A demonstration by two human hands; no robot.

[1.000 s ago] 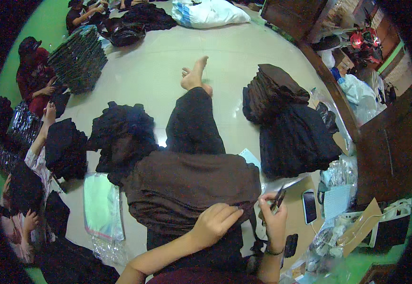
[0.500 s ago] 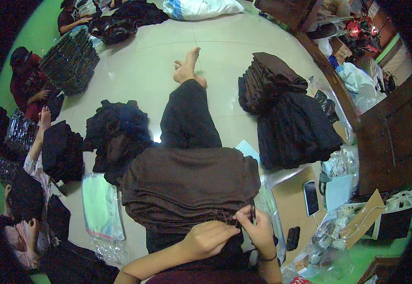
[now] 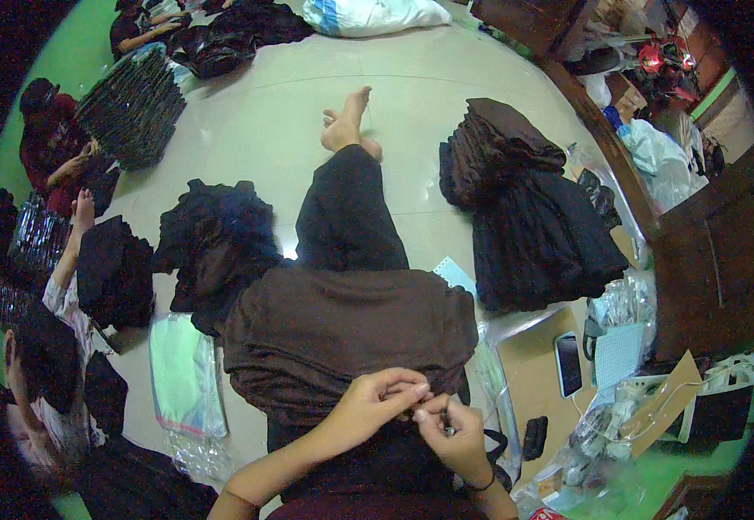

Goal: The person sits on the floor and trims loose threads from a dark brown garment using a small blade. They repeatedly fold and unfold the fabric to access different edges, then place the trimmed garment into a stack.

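Note:
A dark brown folded garment point(image 3: 351, 316) lies across my lap, its near edge bunched in soft folds. Over that near edge my left hand point(image 3: 381, 403) is closed, with thumb and forefinger pinched together. What the pinch holds is too small to make out. My right hand point(image 3: 456, 440) meets it fingertip to fingertip, also closed. A small dark tool with a metallic glint point(image 3: 449, 428) shows between its fingers; its kind is mostly hidden. My outstretched leg in black trousers point(image 3: 346, 212) extends beyond the garment.
Brown and black garments are stacked at right point(image 3: 541, 234); a dark pile point(image 3: 216, 243) lies left. Near it is a plastic-wrapped green pack point(image 3: 184, 373). A phone point(image 3: 569, 364) rests on cardboard point(image 3: 524, 347) beside a power strip point(image 3: 732, 371). Other people sit along the left.
Both hands have come closer together, and their fingertips now meet. My left hand has turned and moved slightly up; my right hand has shifted a little down and left. The garment has barely moved.

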